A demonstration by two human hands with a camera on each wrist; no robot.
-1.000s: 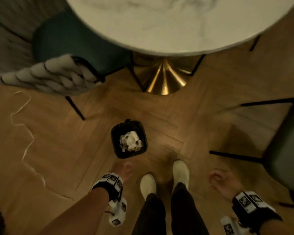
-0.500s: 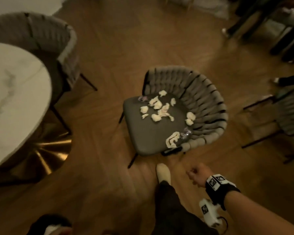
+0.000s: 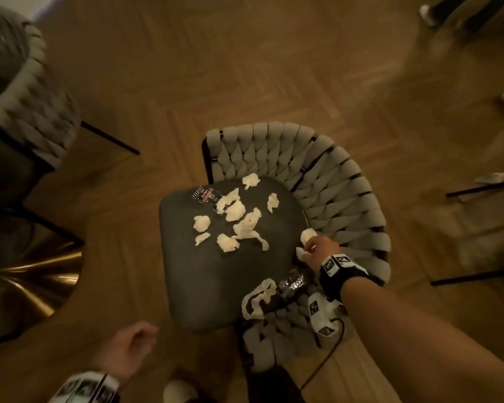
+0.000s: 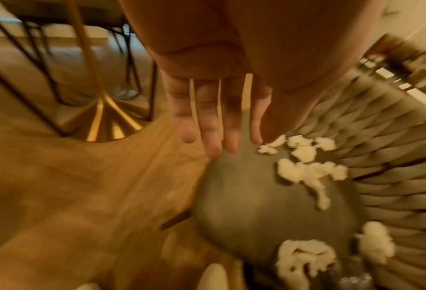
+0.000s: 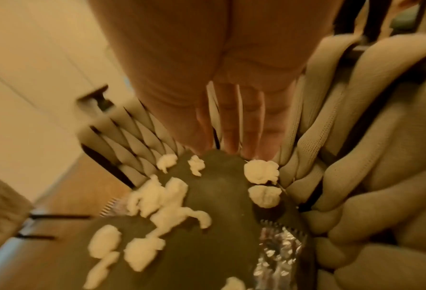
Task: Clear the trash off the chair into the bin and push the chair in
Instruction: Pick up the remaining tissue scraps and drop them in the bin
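Note:
The chair (image 3: pixel 233 286) has a dark seat and a woven grey back (image 3: pixel 326 181). Several crumpled white tissues (image 3: pixel 245 225) lie scattered on the seat, with a dark printed wrapper (image 3: pixel 205 196) at the back left. A silver foil wrapper (image 3: pixel 293 282) and torn white paper (image 3: pixel 258 298) lie at the front right. My right hand (image 3: pixel 306 248) reaches to the seat's right edge, its fingers (image 5: pixel 231 137) straight just above two tissue wads (image 5: pixel 261 172), holding nothing. My left hand (image 3: pixel 128 347) hovers off the seat's front left corner, fingers (image 4: pixel 214 133) extended and empty. The bin is out of view.
A second woven chair (image 3: pixel 32 112) stands at the upper left beside the gold table base (image 3: pixel 41 274). Black legs of another chair (image 3: pixel 477 193) are at the right, and other people's feet (image 3: pixel 428 13) at the top right. My shoe (image 3: pixel 178 391) is near the chair's front.
My view swung from the bin to the littered chair. My right hand rose from beside my leg to the seat's right edge, and my left hand came into view at the seat's front.

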